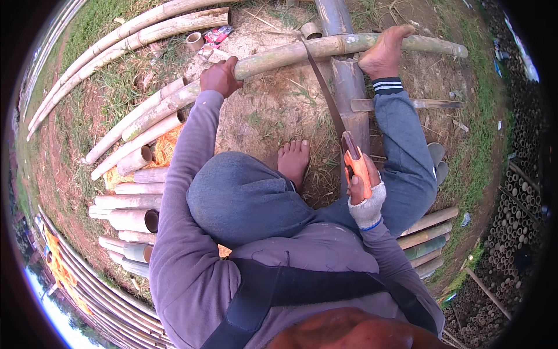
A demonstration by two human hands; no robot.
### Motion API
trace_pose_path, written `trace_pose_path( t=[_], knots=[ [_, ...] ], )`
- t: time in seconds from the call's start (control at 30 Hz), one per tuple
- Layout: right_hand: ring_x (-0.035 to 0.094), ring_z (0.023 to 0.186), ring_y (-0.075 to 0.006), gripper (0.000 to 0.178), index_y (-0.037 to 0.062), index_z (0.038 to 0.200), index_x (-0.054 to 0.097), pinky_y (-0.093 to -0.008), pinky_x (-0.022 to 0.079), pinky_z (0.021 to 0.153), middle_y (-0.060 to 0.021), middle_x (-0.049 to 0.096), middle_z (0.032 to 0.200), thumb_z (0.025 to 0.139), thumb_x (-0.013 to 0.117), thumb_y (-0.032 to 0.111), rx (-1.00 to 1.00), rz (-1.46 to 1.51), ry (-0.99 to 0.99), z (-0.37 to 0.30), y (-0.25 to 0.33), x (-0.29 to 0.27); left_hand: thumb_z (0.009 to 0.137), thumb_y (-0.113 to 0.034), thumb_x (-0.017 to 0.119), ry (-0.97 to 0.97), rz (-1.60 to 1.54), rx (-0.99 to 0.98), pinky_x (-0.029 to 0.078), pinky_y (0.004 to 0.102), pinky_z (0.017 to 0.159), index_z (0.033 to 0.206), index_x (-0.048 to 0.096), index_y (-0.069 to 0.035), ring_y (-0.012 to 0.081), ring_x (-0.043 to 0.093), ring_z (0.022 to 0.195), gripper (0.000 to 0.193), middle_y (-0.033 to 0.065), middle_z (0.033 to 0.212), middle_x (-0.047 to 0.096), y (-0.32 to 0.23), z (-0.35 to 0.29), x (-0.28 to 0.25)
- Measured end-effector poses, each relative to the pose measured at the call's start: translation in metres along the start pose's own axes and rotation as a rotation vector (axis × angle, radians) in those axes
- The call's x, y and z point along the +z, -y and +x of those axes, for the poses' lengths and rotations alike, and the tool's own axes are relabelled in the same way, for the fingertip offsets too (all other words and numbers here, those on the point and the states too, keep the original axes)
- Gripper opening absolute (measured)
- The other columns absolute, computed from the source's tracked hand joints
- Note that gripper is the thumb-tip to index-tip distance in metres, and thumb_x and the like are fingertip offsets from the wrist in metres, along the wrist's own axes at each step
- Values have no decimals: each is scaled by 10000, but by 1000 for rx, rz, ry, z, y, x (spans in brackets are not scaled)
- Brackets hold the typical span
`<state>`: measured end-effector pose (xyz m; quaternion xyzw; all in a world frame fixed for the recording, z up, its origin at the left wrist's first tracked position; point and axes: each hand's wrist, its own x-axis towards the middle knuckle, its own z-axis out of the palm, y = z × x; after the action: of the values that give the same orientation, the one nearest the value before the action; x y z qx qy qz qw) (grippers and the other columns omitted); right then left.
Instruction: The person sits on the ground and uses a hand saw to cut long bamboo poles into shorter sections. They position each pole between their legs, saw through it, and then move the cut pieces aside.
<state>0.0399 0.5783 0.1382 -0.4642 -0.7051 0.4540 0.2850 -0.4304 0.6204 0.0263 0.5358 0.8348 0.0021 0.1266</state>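
Observation:
A long pale-green bamboo pole lies across a thicker grey bamboo log. My bare left hand is closed around the pole, left of the log. In my right hand, which wears a whitish fingerless glove, is the orange handle of a hand saw. Its dark blade slants up and left to the pole, its far end at the pole's upper edge. Whether the teeth sit in a cut I cannot tell. My bare foot presses on the pole, right of the blade.
Cut bamboo pieces lie stacked at the left beside orange netting. More long poles stretch across the upper left. A short bamboo ring and a red wrapper lie beyond my left hand. Several pieces rest at the lower right.

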Motion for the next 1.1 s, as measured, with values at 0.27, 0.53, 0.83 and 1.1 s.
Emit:
trace_pose_path(
  t=[0.27, 0.53, 0.83, 1.1],
  knots=[
    [734, 1067, -464, 419, -8, 1342, 673, -449, 584, 905, -285, 747, 1139, 1036, 702, 276, -182, -237, -220, 157, -8, 79, 810, -436, 864, 67, -16, 2, 597, 488, 940, 1361, 633, -270, 341, 760, 1106, 620, 106, 1216, 767, -19, 12, -5],
    [682, 1284, -375, 481, -59, 1464, 586, -442, 510, 1105, -246, 689, 1380, 1064, 637, 202, -46, 18, 44, -1, 2, -3, 801, -425, 860, -10, -30, -10, 598, 488, 928, 1300, 668, -246, 340, 766, 1064, 564, 100, 1174, 777, 1, -4, -1],
    [740, 1097, -446, 477, 2, 1360, 681, -471, 578, 940, -274, 756, 1156, 1024, 703, 340, -135, -173, -202, 174, -3, 86, 801, -440, 866, 81, -18, -18, 599, 482, 964, 1346, 650, -268, 337, 758, 1116, 611, 112, 1221, 770, -16, 7, -11],
    [708, 1231, -376, 456, -80, 1432, 600, -431, 544, 1045, -260, 690, 1366, 1034, 667, 131, -77, -19, -8, 14, 16, -8, 809, -426, 853, 39, -35, 9, 593, 505, 931, 1309, 651, -253, 338, 759, 1096, 567, 109, 1171, 770, -15, 6, -6]
  ],
)
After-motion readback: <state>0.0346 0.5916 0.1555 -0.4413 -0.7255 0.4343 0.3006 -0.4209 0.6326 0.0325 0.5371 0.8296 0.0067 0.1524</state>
